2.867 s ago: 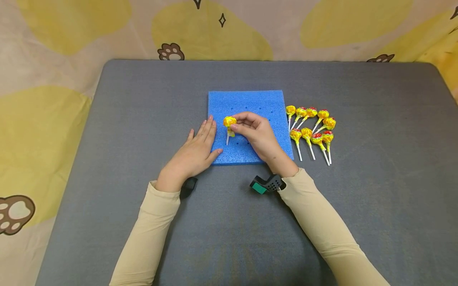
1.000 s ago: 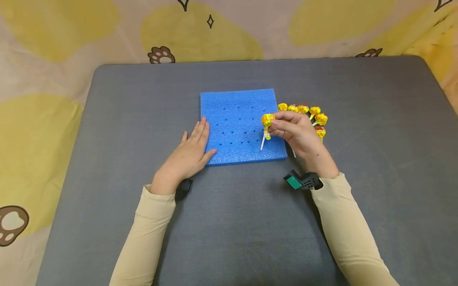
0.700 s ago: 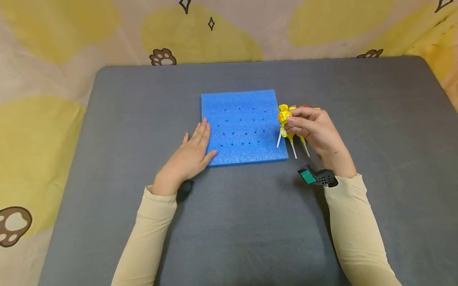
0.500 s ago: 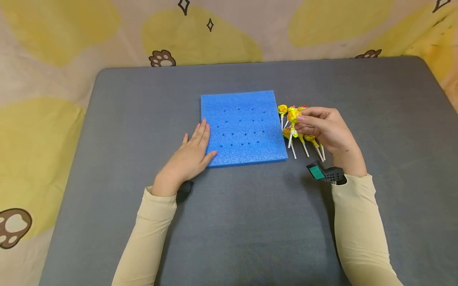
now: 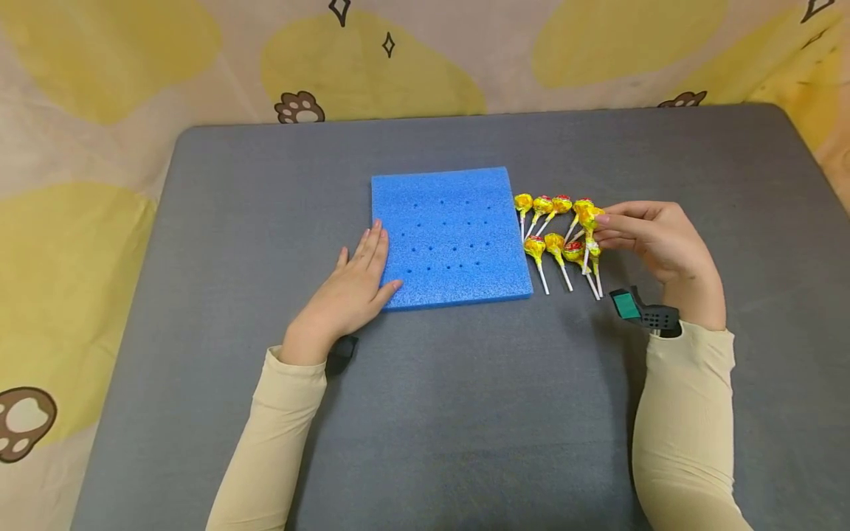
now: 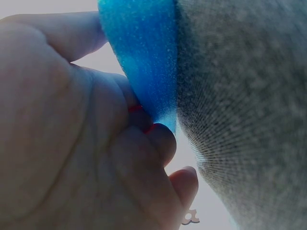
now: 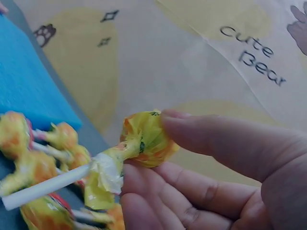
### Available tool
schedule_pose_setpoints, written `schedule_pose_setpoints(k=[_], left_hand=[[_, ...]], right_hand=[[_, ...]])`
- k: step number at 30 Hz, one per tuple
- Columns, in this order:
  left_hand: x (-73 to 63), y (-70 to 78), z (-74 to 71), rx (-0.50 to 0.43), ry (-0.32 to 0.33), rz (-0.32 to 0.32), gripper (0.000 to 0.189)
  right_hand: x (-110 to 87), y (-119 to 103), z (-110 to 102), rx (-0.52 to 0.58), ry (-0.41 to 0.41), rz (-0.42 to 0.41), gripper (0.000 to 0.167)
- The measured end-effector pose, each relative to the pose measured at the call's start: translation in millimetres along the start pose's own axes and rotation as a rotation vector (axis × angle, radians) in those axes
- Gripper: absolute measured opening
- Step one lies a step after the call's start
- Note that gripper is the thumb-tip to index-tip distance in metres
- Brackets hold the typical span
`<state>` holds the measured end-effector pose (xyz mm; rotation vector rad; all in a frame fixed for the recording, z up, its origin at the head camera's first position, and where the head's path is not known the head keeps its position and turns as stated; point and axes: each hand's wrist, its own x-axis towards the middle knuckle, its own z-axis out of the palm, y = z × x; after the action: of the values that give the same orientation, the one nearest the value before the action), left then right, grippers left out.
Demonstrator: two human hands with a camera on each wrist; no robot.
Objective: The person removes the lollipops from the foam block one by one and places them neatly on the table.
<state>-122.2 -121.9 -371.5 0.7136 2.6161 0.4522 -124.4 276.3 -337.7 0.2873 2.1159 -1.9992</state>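
My right hand (image 5: 664, 236) pinches a yellow-wrapped lollipop (image 7: 148, 139) by its head between thumb and fingers, its white stick pointing down in the head view. It hangs over the right end of the other lollipops (image 5: 554, 242), which lie in two rows with red and yellow wrappers. My left hand (image 5: 348, 291) rests with straight fingers along the left edge of a blue foam board (image 5: 458, 184), thumb near its front corner. Small holes dot the board, with nothing standing in them. In the left wrist view the fingers (image 6: 163, 143) touch the foam's edge (image 6: 148, 62).
The grey table (image 5: 425, 413) carries the board, and the lollipops lie right beside its right edge. A cream and yellow patterned cloth (image 5: 372, 66) hangs behind the table. Each wrist wears a black camera mount, such as the right mount (image 5: 644, 310).
My right hand has carried the lollipop from above the foam board rightward, over to the far end of the lollipop rows. My left hand has stayed at the board's left edge.
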Motion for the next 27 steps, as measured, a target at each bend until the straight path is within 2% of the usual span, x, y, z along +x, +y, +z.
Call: schedule_pose_setpoints(k=[8, 15, 20, 27], left_hand=[[-0.1, 0.1, -0.6, 0.003, 0.0, 0.002, 0.074], [0.3, 0.0, -0.6, 0.006, 0.001, 0.001, 0.074], [0.2, 0.0, -0.6, 0.007, -0.001, -0.002, 0.074], [0.5, -0.1, 0.0, 0.009, -0.003, -0.002, 0.073]], right_hand=[[-6.2, 3, -26, -0.052, -0.021, 0.115, 0.02], [-7.4, 11, -46, -0.199, -0.018, 0.231, 0.019], [-2.9, 20, -49, -0.2, -0.018, 0.304, 0.016], [-2.5, 23, -45, -0.199, 0.011, 0.314, 0.01]])
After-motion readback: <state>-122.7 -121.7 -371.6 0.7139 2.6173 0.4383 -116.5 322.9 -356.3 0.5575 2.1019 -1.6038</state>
